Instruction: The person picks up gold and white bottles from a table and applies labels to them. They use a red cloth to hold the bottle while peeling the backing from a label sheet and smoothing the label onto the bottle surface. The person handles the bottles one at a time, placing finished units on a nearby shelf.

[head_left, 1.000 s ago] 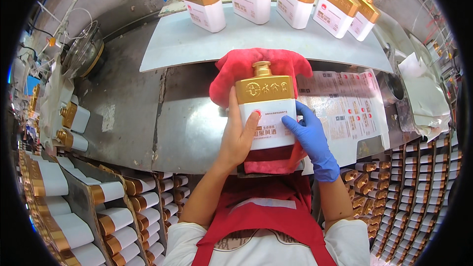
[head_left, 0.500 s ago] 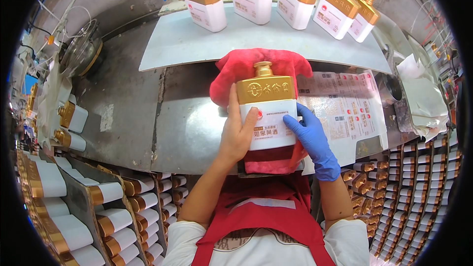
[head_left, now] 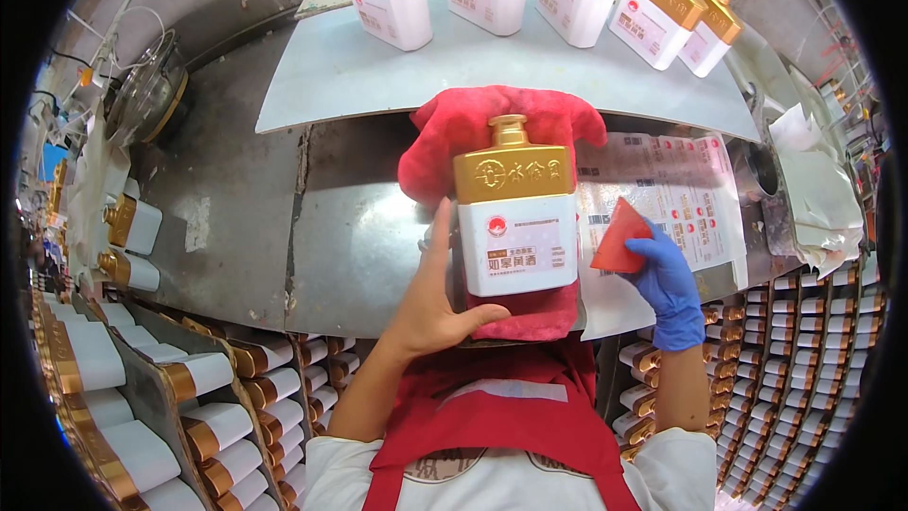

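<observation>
Bench (head_left: 236, 189): grey metal surface, its near edge running in front of the person's red apron (head_left: 501, 435).
Stacked bottles, right (head_left: 785, 378): white-and-gold, lying in many rows below the bench's near right corner.
Stacked bottles, left (head_left: 123, 435): of the same kind, lying in columns between upright dividers, below the near left corner.
Grey board (head_left: 331, 76): a broad, pale sheet along the far side of the bench.
Row of five bottles (head_left: 577, 9): upright on the board, gold shoulders above white bodies, the two rightmost close together.
Printed sheets (head_left: 695, 185): white with red and dark marks, flat toward the bench's right edge, beside the cloth.
Red cloth (head_left: 426, 161): bunched beyond and around the bottle's neck, and visible below its base at the middle of the near edge.
Bottle (head_left: 515, 222): white body, embossed gold shoulder; rests on the cloth, printed face up, neck toward the far edge.
Left hand (head_left: 440, 298): bare; grip slack and spread, fingers along the bottle's left side, thumb below its base; contact cannot be told.
Right hand (head_left: 667, 284): blue-gloved; grip closed on the red piece, apart from the bottle.
Red piece (head_left: 621, 241): flat, pointed, held over the printed sheets, tip toward the far edge.
</observation>
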`<state>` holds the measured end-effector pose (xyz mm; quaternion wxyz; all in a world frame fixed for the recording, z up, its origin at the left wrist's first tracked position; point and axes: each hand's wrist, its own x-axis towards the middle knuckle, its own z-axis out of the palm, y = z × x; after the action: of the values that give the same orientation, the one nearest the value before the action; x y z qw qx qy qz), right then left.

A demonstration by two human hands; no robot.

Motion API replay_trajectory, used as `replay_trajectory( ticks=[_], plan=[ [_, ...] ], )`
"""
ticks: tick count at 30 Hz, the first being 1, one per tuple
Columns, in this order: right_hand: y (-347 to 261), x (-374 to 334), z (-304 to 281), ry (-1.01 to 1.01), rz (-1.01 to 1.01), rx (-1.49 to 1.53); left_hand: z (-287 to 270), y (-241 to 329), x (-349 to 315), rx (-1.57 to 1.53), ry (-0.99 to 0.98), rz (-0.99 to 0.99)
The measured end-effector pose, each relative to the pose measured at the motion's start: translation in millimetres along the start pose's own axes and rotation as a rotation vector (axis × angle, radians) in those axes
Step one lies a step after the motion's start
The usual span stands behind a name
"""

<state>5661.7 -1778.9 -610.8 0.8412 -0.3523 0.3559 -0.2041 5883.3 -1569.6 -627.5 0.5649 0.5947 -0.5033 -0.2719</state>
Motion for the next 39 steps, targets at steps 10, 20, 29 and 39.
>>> replay_trajectory(
  ticks=[10,20,29,39],
  plan=[
    [10.0,-22.5,103.8,-0.075,-0.471,-0.747,17.3,-8.8,-4.0,0.184,0.135,0.005],
    [24.3,-14.1,107.2,-0.071,-0.467,-0.738,17.4,-15.6,-3.6,0.153,0.150,0.065],
    [28.8,-11.2,104.6,-0.049,-0.517,-0.784,17.8,-15.4,-2.9,0.163,0.162,0.046],
    [29.0,-11.5,104.8,-0.034,-0.522,-0.806,17.7,-12.2,-2.6,0.145,0.171,0.044]
  ],
)
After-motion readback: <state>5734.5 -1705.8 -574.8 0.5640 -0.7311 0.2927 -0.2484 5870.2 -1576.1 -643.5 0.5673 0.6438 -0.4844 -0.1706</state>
